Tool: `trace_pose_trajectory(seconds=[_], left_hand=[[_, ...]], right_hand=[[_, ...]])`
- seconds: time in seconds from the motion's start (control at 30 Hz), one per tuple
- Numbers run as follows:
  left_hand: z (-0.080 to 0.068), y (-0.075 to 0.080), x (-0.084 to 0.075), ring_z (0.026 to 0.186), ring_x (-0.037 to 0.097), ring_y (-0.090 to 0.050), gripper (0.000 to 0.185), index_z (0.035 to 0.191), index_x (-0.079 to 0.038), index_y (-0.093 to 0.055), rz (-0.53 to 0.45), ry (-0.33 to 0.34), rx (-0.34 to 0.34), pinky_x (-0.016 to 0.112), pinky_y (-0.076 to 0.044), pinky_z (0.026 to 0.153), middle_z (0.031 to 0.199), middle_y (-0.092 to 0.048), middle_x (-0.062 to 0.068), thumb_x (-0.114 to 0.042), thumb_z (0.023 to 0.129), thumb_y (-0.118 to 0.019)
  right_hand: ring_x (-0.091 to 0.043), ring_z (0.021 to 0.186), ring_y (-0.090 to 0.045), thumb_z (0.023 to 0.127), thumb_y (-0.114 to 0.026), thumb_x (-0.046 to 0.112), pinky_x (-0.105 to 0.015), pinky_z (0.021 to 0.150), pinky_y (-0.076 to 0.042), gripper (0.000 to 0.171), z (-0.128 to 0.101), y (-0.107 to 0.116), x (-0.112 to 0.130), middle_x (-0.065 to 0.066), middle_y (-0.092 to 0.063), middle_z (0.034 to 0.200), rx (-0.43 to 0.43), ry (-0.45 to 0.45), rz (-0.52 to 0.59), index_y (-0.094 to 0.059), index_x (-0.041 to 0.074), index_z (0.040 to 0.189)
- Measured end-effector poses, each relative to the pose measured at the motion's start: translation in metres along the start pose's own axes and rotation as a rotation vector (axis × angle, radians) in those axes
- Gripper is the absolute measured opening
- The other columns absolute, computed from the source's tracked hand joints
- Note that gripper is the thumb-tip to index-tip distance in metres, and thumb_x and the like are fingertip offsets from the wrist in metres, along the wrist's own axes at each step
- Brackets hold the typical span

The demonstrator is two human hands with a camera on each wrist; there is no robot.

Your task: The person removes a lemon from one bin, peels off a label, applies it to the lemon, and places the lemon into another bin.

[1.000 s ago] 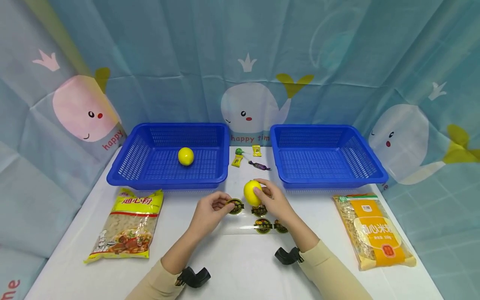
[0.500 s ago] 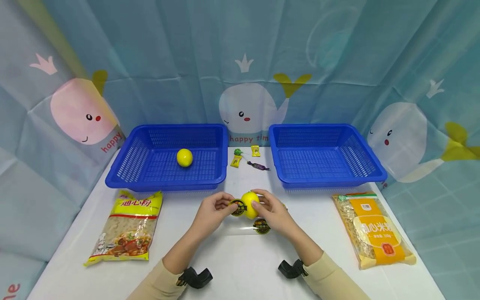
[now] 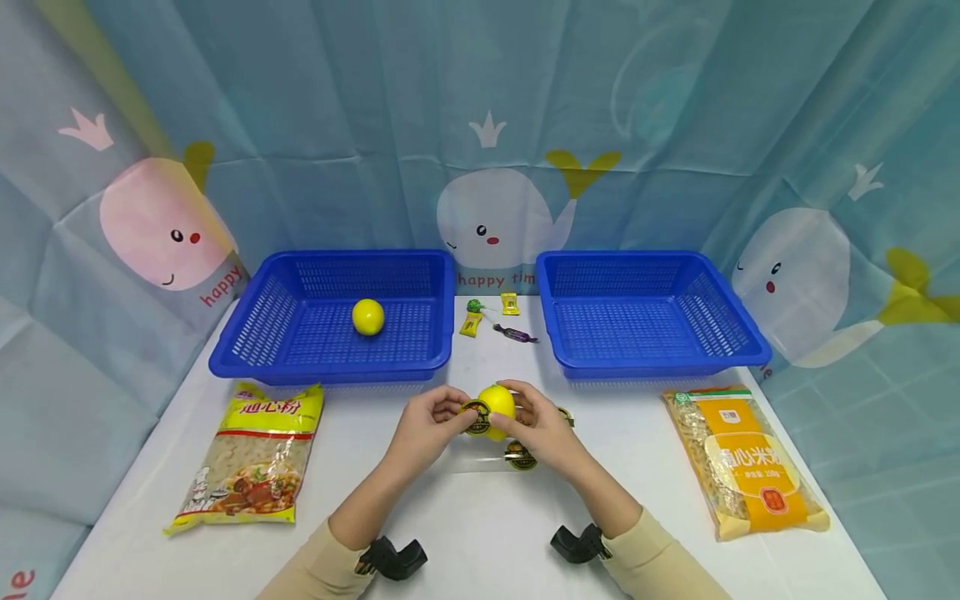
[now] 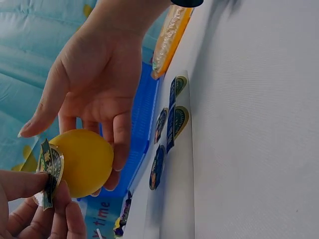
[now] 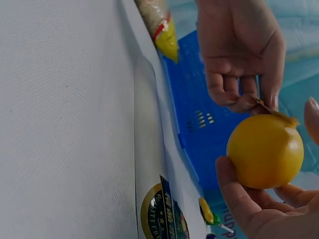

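Note:
A yellow lemon (image 3: 501, 400) is held above the table by my right hand (image 3: 553, 431). In the right wrist view its fingers curl beneath the lemon (image 5: 264, 152), and the thumb stands off to the side. My left hand (image 3: 422, 427) pinches a round black-and-gold sticker (image 4: 49, 169) between thumb and fingers. This sticker lies against the lemon's near left side; how much of it sticks cannot be told. Below both hands lies a clear sticker sheet (image 3: 471, 463), bearing several more such labels (image 3: 521, 456), some partly hidden by the right hand.
Another lemon (image 3: 367, 317) sits in the left blue basket (image 3: 330, 373). A second blue basket (image 3: 663, 367) stands at right. Between them lie wrapped candies (image 3: 515, 333) and a green lollipop (image 3: 474, 306). Pasta bags flank the hands, one left (image 3: 251, 458), one right (image 3: 746, 462).
My right hand has brought the lemon left and toward me, up to the sticker in my left hand. In the last half second the lemon shifted slightly further left against it.

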State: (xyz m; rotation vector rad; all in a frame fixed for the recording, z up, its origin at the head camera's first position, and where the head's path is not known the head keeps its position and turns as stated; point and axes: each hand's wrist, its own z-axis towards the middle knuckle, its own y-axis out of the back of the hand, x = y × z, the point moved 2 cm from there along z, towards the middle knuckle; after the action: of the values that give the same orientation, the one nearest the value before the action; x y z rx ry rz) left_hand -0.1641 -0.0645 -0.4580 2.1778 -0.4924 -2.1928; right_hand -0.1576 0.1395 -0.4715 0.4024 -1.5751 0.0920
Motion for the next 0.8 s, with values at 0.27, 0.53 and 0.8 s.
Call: trace_pose_trajectory(seconds=[0.27,0.53,0.8], left_hand=[[-0.0011,-0.0011,-0.0020,0.078,0.017,-0.065,0.015,0.100,-0.003,-0.070,0.001,-0.027,0.022,0.021,-0.057,0.072,0.086,-0.071,0.006,-0.010,0.088,-0.077],[-0.0012,-0.0030,-0.0039,0.080,0.017,-0.065,0.015,0.101,-0.005,-0.071,0.013,-0.050,0.020,0.022,-0.057,0.074,0.089,-0.070,0.006,-0.011,0.089,-0.077],[-0.0070,-0.0077,-0.0062,0.085,0.016,-0.069,0.025,0.096,-0.012,-0.073,0.123,-0.045,-0.051,0.026,-0.059,0.073,0.094,-0.072,0.003,-0.033,0.086,-0.081]], right_hand=[[-0.027,0.110,-0.068,0.100,-0.065,0.024,-0.038,0.087,-0.060,0.053,-0.0017,-0.0011,-0.0003,-0.020,-0.063,0.132,0.023,0.002,-0.001,-0.045,0.008,0.146],[-0.027,0.111,-0.069,0.099,-0.067,0.025,-0.029,0.086,-0.060,0.053,-0.0045,0.0016,0.0010,-0.019,-0.064,0.133,-0.002,0.063,-0.058,-0.048,0.006,0.145],[-0.031,0.115,-0.067,0.099,-0.068,0.023,-0.039,0.082,-0.062,0.052,-0.0064,0.0039,0.0016,-0.018,-0.059,0.137,-0.039,0.075,0.006,-0.051,0.007,0.145]])
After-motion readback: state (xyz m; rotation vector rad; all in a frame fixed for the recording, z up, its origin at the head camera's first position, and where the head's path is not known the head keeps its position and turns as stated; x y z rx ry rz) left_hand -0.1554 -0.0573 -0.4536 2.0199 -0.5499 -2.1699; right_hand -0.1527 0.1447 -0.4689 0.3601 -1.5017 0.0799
